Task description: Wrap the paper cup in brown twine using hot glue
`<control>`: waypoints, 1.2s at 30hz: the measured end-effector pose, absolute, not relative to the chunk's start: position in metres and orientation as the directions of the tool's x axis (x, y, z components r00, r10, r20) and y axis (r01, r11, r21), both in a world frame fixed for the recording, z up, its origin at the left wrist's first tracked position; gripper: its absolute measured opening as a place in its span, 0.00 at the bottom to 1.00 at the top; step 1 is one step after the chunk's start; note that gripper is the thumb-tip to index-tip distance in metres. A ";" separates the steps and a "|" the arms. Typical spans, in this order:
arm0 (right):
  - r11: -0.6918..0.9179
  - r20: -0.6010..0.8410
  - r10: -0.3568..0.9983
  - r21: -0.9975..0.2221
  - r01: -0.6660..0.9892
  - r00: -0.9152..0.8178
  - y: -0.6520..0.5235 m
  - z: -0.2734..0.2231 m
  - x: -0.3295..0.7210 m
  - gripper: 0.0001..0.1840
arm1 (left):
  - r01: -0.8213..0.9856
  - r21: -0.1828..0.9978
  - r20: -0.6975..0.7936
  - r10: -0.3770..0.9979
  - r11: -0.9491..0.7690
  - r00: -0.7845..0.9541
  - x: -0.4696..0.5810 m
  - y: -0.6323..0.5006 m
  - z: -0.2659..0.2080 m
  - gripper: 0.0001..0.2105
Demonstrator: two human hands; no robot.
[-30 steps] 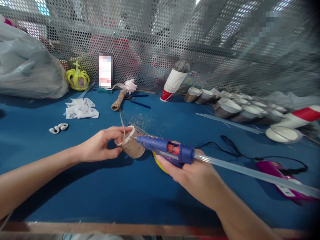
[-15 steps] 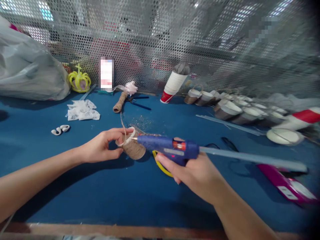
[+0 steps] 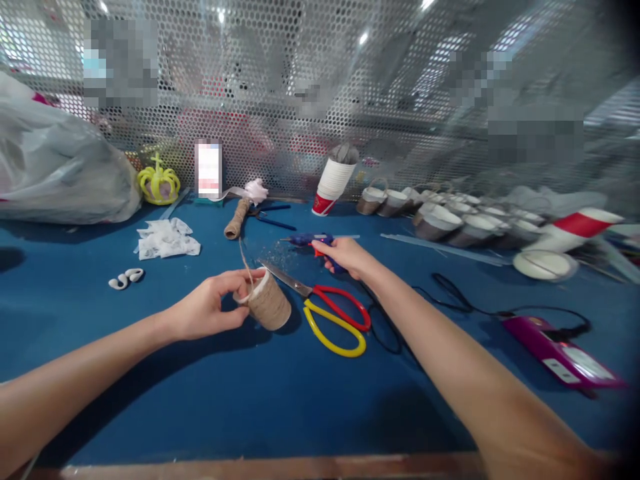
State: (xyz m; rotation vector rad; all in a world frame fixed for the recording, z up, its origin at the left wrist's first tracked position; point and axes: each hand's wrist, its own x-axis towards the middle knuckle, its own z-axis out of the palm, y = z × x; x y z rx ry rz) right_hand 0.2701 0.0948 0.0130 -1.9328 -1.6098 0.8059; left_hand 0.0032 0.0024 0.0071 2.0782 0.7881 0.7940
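Note:
My left hand point(image 3: 217, 303) grips the rim of a small paper cup point(image 3: 271, 303) wrapped in brown twine, which lies tilted on the blue table. From its rim a strand of twine runs up to the twine roll point(image 3: 237, 219). Farther back, my right hand point(image 3: 344, 257) is closed round the handle of a blue hot glue gun point(image 3: 305, 239), its nozzle pointing left, low over the tabletop. Between the cup and my right forearm lie scissors point(image 3: 334, 319) with one red and one yellow handle, the blades pointing toward the cup.
Dark-handled pliers point(image 3: 273, 217) lie behind the glue gun. Stacked paper cups point(image 3: 334, 183) lean at the back. Several small handled baskets point(image 3: 437, 223) stand at the right, near a purple power strip point(image 3: 563, 353) with cables. White earbuds point(image 3: 126, 278) and crumpled white material point(image 3: 167, 239) are at the left.
My right hand has moved the glue gun away from the cup's rim, back toward the far side of the table. The scissors are now uncovered. My left hand still holds the cup.

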 end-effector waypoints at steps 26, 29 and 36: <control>-0.056 -0.058 0.947 -0.998 0.016 -0.315 0.039 0.036 0.199 0.06 | 0.231 0.942 0.077 0.829 -0.242 0.554 0.003 0.008 0.002 0.04; -0.041 -0.042 0.960 -0.999 0.008 -0.276 0.035 0.033 0.200 0.07 | 0.244 0.947 0.044 0.839 -0.207 0.542 0.003 0.007 0.003 0.05; -0.052 -0.074 0.974 -0.993 0.104 -0.215 0.033 0.032 0.198 0.06 | 0.199 0.966 0.026 0.826 -0.166 0.564 0.000 0.008 0.002 0.08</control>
